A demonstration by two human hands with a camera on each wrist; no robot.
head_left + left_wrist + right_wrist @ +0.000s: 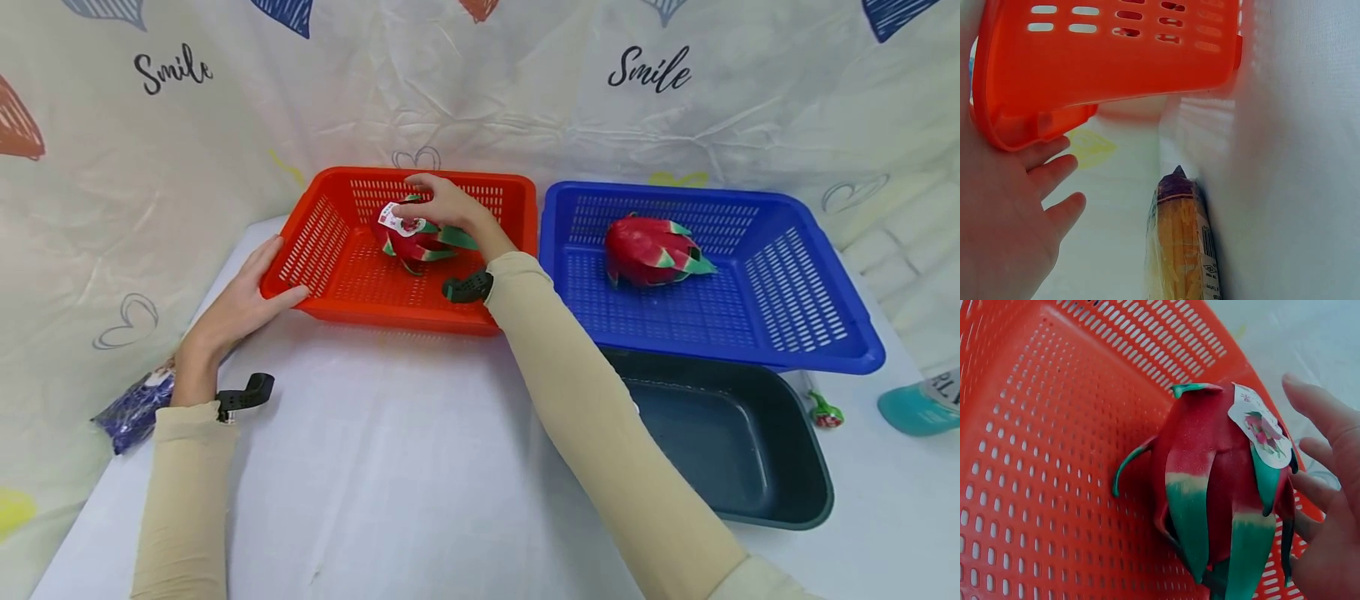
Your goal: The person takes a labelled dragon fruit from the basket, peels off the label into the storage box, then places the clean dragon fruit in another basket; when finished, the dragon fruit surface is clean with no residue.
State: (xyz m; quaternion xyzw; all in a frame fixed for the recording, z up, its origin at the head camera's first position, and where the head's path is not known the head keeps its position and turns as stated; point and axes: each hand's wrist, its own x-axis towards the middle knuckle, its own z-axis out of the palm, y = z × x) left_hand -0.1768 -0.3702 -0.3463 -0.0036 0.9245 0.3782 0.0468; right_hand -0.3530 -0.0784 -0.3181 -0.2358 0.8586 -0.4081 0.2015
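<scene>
A red dragon fruit with green-tipped scales and a white label lies in the red perforated basket. My right hand reaches over that basket, right beside the fruit. In the right wrist view its spread fingers stand along the fruit's labelled side, not curled round it. My left hand rests at the basket's left front corner, thumb toward the front rim and fingers extended along the left side. A second dragon fruit lies in the blue basket to the right.
A dark green basin stands in front of the blue basket, partly behind my right sleeve. Farther right are a small green-and-red object and a teal container. A purple-ended packet of long pasta lies beside my left wrist.
</scene>
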